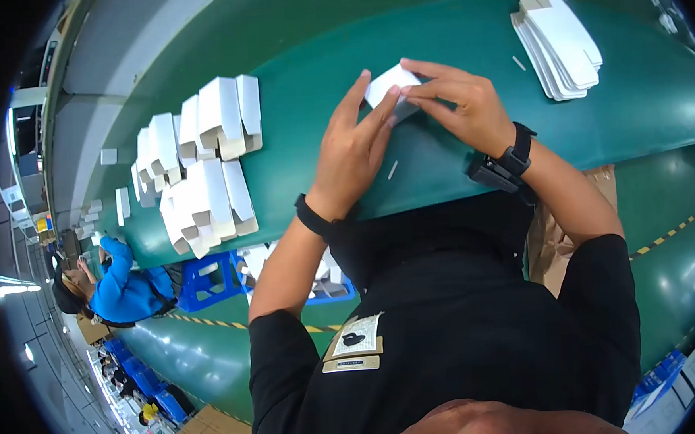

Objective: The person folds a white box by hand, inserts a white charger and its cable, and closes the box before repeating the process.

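Between my two hands is a small white box (392,82), held just above the green table. My left hand (351,147) grips its left side, with the thumb and fingers at its edges. Fingers of my right hand (468,102) pinch the box's upper right edge and near corner. The underside of the box is mostly hidden by my fingers. To the left, several folded white boxes (219,113) stand grouped in rows. At the far right lies a stack of flat white box blanks (561,41).
The green table (300,85) runs across the view. Small white scraps (392,170) lie on it. A person in blue (125,282) works at the left end. A blue stool (208,283) stands below the near edge, and brown paper (552,244) hangs or lies beside me.
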`<state>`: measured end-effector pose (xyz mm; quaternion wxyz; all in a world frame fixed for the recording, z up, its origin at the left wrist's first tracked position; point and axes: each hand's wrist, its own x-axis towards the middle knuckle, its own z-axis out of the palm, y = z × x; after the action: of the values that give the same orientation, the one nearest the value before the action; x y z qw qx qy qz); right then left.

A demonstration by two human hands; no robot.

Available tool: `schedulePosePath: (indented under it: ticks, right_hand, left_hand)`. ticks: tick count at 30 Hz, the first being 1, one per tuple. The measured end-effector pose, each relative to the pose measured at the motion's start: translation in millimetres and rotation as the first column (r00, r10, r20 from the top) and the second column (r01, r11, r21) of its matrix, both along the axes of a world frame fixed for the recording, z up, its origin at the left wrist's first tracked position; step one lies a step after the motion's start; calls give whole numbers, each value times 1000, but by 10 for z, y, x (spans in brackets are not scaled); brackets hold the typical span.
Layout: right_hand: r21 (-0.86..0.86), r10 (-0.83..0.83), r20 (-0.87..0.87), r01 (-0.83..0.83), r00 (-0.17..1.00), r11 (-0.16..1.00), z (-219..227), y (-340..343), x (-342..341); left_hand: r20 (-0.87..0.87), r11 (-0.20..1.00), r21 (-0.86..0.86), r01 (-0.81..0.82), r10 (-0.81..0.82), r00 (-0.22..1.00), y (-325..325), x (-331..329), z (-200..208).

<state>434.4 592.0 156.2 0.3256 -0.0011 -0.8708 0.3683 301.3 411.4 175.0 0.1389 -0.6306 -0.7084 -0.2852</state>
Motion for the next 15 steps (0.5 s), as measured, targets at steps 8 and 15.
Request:
schedulePosePath:
  ticks: [8,15]
  right_hand:
    - [-395,128,151,-59,980,917,75,88,-40]
    - [-41,105,-40,-106,994,994,32,38,-156]
  left_hand:
    - [399,1000,26,17,-26,917,16,-44,37]
    - [519,996,73,55,-85,851,-79,-235,86]
